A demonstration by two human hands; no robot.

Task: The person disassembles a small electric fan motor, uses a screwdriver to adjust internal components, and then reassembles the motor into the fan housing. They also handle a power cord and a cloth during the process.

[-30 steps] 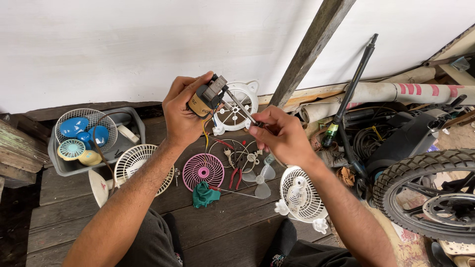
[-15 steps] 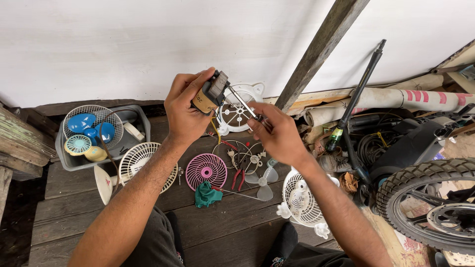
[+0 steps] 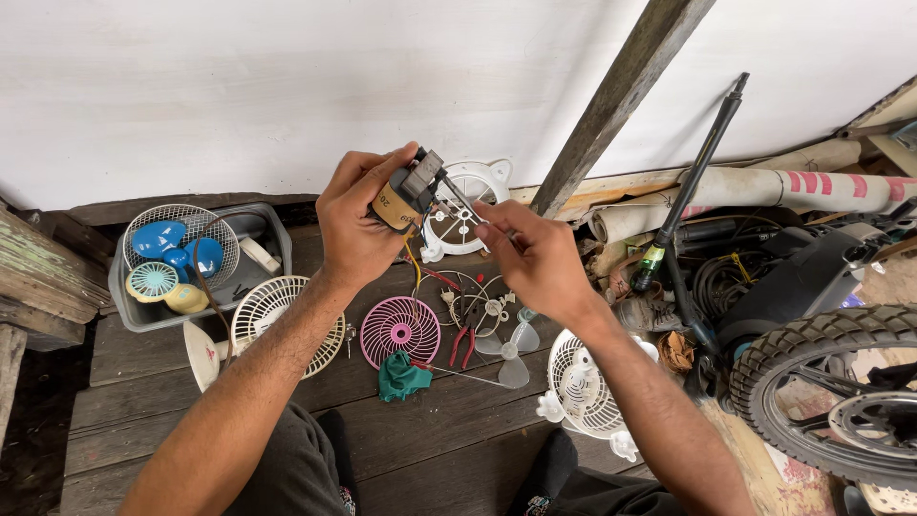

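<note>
My left hand (image 3: 358, 225) holds up a small fan motor (image 3: 409, 191) with copper windings and trailing red and yellow wires. My right hand (image 3: 535, 253) pinches a thin metal screwdriver (image 3: 465, 204) whose tip meets the motor. Both hands are raised above a wooden plank floor (image 3: 430, 430). Beneath them lie a pink fan grille (image 3: 399, 330), red-handled pliers (image 3: 465, 341), a clear fan blade (image 3: 511, 349) and a green cloth (image 3: 401, 376).
A grey bin (image 3: 134, 311) at left holds blue fan parts and a grille. White fan grilles (image 3: 277, 315) and a white fan (image 3: 585, 387) lie on the floor. A wheel (image 3: 841, 401), hoses and rolled material crowd the right. A wooden post (image 3: 621, 96) leans on the white wall.
Both hands and the motor have stayed together, shifting slightly lower in the picture; the screwdriver is still at the motor. The view has drifted a little.
</note>
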